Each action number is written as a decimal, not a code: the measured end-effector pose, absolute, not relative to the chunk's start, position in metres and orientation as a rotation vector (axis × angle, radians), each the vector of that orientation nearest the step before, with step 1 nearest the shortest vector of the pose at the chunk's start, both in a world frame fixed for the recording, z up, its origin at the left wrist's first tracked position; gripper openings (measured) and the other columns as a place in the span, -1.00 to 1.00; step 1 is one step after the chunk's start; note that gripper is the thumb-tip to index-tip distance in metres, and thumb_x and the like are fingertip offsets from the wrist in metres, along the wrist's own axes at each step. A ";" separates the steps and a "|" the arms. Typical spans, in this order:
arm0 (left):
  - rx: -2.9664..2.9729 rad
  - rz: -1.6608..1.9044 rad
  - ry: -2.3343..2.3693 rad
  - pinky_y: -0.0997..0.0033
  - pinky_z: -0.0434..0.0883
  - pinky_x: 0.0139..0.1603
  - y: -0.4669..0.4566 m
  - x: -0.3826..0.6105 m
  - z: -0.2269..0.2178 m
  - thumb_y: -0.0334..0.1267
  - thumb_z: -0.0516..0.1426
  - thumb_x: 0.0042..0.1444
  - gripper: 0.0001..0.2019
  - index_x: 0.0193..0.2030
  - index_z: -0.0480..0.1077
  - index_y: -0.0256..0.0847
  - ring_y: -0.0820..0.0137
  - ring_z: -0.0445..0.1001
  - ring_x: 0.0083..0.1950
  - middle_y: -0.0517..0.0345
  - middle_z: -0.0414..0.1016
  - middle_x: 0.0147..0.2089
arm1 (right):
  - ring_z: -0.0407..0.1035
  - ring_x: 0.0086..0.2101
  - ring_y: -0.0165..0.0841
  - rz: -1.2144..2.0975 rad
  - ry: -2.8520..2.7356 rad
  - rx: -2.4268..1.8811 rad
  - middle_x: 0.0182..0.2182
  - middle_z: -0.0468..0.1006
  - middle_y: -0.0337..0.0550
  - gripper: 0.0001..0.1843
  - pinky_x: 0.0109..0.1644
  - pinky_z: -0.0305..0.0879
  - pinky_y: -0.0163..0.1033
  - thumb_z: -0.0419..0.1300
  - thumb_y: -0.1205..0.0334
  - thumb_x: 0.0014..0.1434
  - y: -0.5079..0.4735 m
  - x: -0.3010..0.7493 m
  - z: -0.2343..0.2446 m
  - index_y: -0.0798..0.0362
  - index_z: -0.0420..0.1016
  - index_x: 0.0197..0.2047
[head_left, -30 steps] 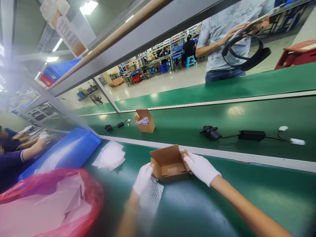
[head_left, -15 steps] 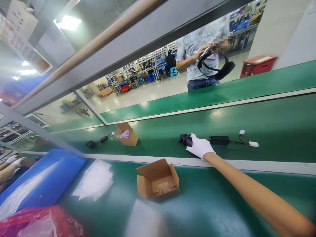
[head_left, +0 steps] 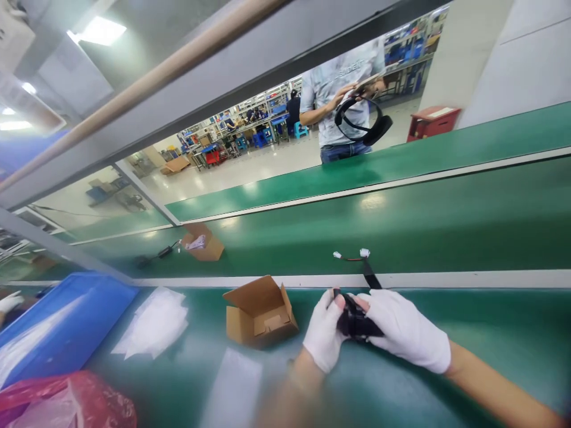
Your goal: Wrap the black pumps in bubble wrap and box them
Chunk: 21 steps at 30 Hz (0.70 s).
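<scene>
Both my gloved hands hold a bundled black cable [head_left: 354,321] over the near green work surface. My left hand [head_left: 325,333] grips its left end, fingers closed around it. My right hand [head_left: 404,327] is closed on the right side and hides part of it. From behind my right hand a black strip-like part reaches up over the white rail, with white plug connectors [head_left: 364,253] at the end of its thin wires. Left of my hands stands an open cardboard box [head_left: 261,324], its flaps raised.
Thin white bags [head_left: 154,324] lie left of the box, near a blue bin [head_left: 66,321] and a pink plastic bag [head_left: 66,401]. Another cardboard box [head_left: 205,245] and a black cable unit [head_left: 165,252] sit on the belt. Behind, a person [head_left: 343,107] holds a headset.
My right hand has brought the bundled black cable from the belt to the near surface. My left hand has come into view and taken hold of it too. The view has shifted slightly.
</scene>
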<state>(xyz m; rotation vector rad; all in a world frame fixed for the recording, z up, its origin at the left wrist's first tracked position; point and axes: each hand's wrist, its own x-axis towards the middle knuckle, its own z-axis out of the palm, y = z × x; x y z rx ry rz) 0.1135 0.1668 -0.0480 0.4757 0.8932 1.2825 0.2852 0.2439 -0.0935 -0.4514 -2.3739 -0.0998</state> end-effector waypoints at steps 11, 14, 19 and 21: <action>1.025 0.938 1.304 0.09 0.38 0.15 0.035 0.109 -0.068 -0.10 0.39 -0.21 -0.41 0.04 0.43 -0.09 0.07 0.43 0.11 0.04 0.49 0.00 | 0.40 -0.04 -0.19 -0.115 -2.509 -0.313 0.00 0.51 0.03 -0.59 0.00 0.37 0.01 -0.04 0.46 0.23 0.190 0.329 -0.065 0.08 0.42 0.09; 1.063 0.838 1.347 0.13 0.43 0.08 0.007 0.108 -0.079 -0.09 0.17 0.17 -0.70 0.01 0.42 -0.11 0.23 0.43 0.06 0.03 0.44 0.06 | 0.23 0.16 -0.05 -0.204 -2.621 -0.583 0.20 0.34 -0.05 -0.35 -0.03 0.38 0.06 -0.07 0.63 0.08 0.221 0.339 -0.086 -0.04 0.42 0.15; 1.065 0.775 1.346 0.18 0.47 0.01 -0.013 0.106 -0.084 -0.11 0.07 0.26 -0.73 0.04 0.37 -0.09 0.30 0.42 0.04 0.01 0.38 0.12 | 0.33 0.08 -0.05 -0.100 -2.742 -0.601 -0.03 0.54 -0.01 -0.56 -0.08 0.38 0.02 -0.02 0.57 0.05 0.242 0.335 -0.117 0.04 0.57 -0.16; 1.064 0.770 1.337 0.17 0.46 0.04 -0.015 0.101 -0.085 -0.11 0.07 0.26 -0.73 0.03 0.38 -0.11 0.29 0.42 0.05 0.01 0.39 0.11 | 0.42 -0.07 -0.09 -0.057 -2.724 -0.617 -0.21 0.58 0.01 -0.66 -0.15 0.36 -0.03 -0.02 0.48 0.13 0.239 0.335 -0.110 0.05 0.56 -0.26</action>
